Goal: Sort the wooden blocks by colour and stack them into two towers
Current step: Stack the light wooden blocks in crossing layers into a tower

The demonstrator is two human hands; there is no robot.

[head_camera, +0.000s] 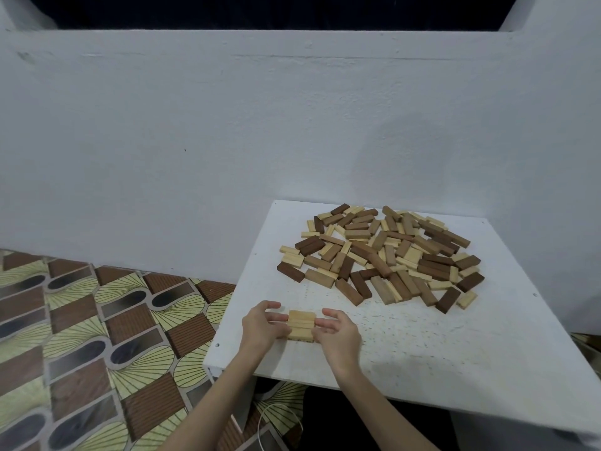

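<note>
**A first pale layer squared up, with a crooked base the main risk**

We see a small stack of light blocks [301,324] near the front left of the white counter [422,346], and we have one hand at each end of it. Our left hand [260,323] reaches in from the left, its fingers [276,318] touching the left ends; our right hand [340,333] mirrors it, its fingers [325,323] against the right ends. On both hands the fingers are spread and only lightly bent, pressing on the wood, not wrapped round it.

We judge the danger to lie in uneven pressure: if one side pushes harder, the blocks could skew or slide toward the counter's near edge, and a crooked base would make the tower lean as it grows.

The mixed heap of blocks [380,255], dark and light together, lies well apart at the back right, so most sorting remains. A careless reach could mix colours.
</note>
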